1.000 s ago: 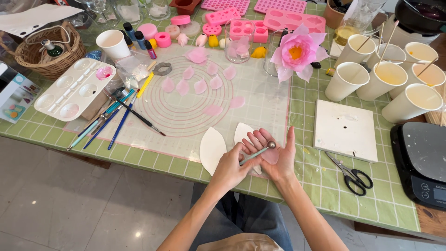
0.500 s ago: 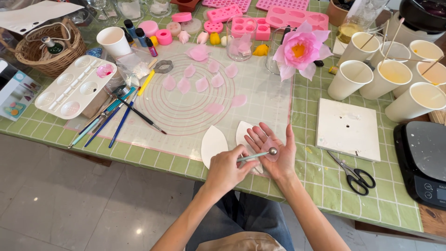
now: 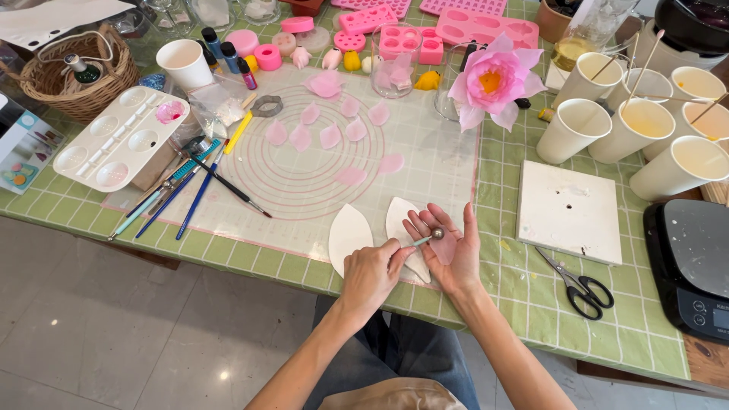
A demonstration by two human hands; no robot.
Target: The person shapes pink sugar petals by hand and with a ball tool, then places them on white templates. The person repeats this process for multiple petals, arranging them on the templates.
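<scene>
My right hand (image 3: 448, 247) lies palm up over the table's front edge with a thin pink petal (image 3: 444, 249) resting on its palm. My left hand (image 3: 370, 275) grips a slim ball-tipped tool (image 3: 427, 238), and the metal ball presses on the petal. Under both hands lie two white leaf-shaped moulds (image 3: 349, 237). Several more pink petals (image 3: 329, 137) are spread over the translucent mat (image 3: 304, 178) with printed circles. A finished pink flower (image 3: 492, 80) with a yellow centre stands at the back.
Brushes (image 3: 199, 193) and a white palette (image 3: 118, 144) lie left, beside a wicker basket (image 3: 72, 72). White tile (image 3: 570, 210), scissors (image 3: 575, 285) and a black scale (image 3: 692, 266) sit right. Paper cups (image 3: 645, 125) with sticks and pink silicone moulds (image 3: 456, 26) fill the back.
The ball tool's tip has shifted slightly across the petal on my right palm. Both hands have stayed over the white moulds.
</scene>
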